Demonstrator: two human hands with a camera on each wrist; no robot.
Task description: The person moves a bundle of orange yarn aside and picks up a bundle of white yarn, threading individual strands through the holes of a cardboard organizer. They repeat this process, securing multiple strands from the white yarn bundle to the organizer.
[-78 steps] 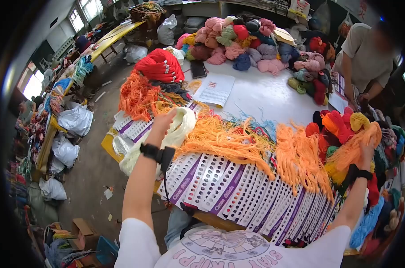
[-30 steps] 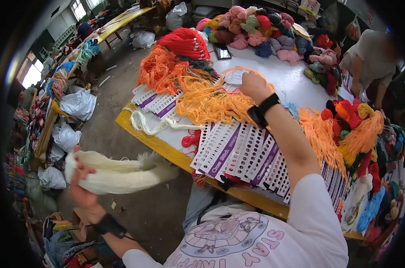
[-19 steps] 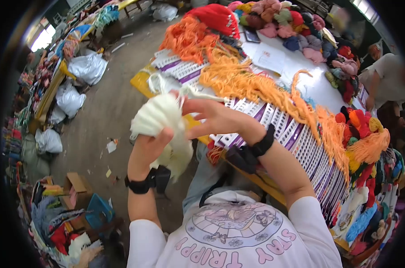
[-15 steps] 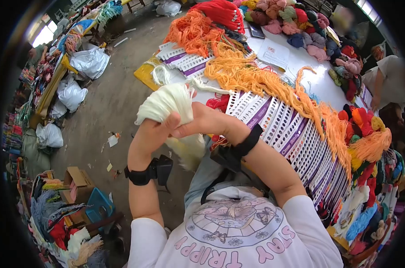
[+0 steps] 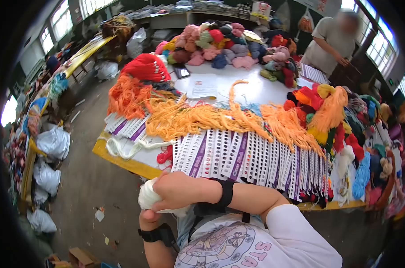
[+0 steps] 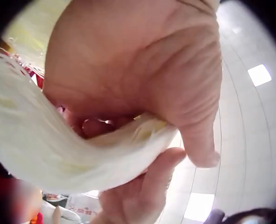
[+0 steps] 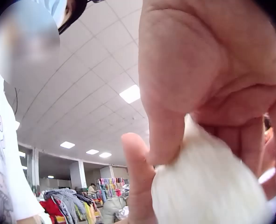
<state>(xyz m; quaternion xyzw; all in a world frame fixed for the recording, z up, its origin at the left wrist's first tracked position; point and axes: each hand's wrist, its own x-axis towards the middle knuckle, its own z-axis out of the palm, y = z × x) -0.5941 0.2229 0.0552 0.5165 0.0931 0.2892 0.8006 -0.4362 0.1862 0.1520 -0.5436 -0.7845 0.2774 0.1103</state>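
A skein of cream yarn is bunched between both hands, low in front of the table's near edge in the head view. My right hand grips it from above, its thumb pinching the cream strands in the right wrist view. Below it, my left hand is mostly hidden by the right arm and yarn. In the left wrist view the cream skein loops round the left hand, whose fingertips curl behind it and whose thumb sticks out. Right-hand fingers touch the skein's lower side there.
Hole-punched thread cards line the near edge, with orange yarn across their tops. A loose cream strand lies at the left corner. Red skeins, a paper sheet, and yarn heaps stand behind. Another person stands back right.
The left hand has lifted the cream skein off the table's left side. The right hand has left the orange yarn at right and joined it; the skein is now a compact bundle.
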